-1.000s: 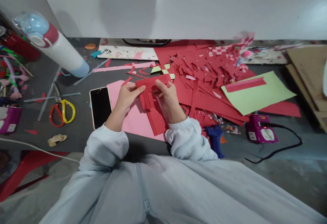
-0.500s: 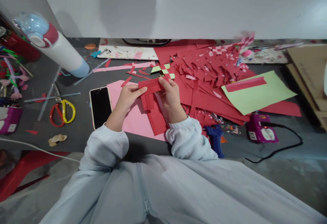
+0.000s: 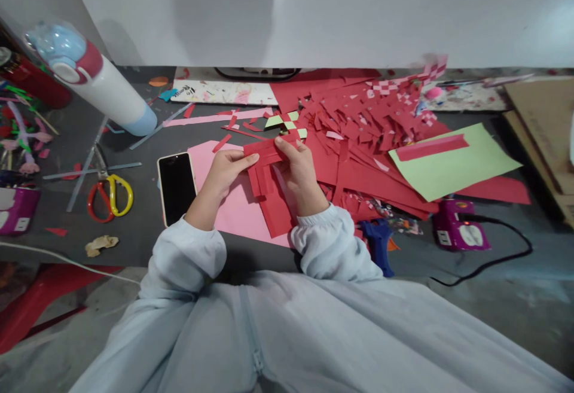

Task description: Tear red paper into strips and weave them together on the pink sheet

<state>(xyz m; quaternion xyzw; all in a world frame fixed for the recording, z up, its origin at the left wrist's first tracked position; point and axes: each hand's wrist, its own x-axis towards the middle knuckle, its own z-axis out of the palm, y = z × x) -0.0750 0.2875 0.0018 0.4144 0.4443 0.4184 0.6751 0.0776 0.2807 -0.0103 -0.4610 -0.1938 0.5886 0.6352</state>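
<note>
Both hands grip a folded red paper piece [image 3: 260,171] with strips hanging from its lower side. My left hand [image 3: 225,179] pinches its left end between thumb and fingers. At the other end, my right hand [image 3: 299,171] closes on it with the thumb on top; its fingertips are partly hidden behind the paper. Beneath the hands lie a red paper strip [image 3: 278,213] and a pink sheet [image 3: 237,216]. A phone [image 3: 177,186] with a dark screen rests beside my left wrist. Woven green-and-red paper [image 3: 289,121] sits just beyond my right hand.
On the left are scissors [image 3: 107,192], a white bottle [image 3: 105,91] and clear sticks [image 3: 92,171]. Cut red paper pieces [image 3: 363,118] heap up at right, near a green sheet [image 3: 457,165]. A blue glue gun [image 3: 379,243] and a purple box [image 3: 461,225] with a black cable lie at the front right.
My right thumb has shifted slightly left along the top of the red paper. Both hands keep their hold, and the rest looks the same.
</note>
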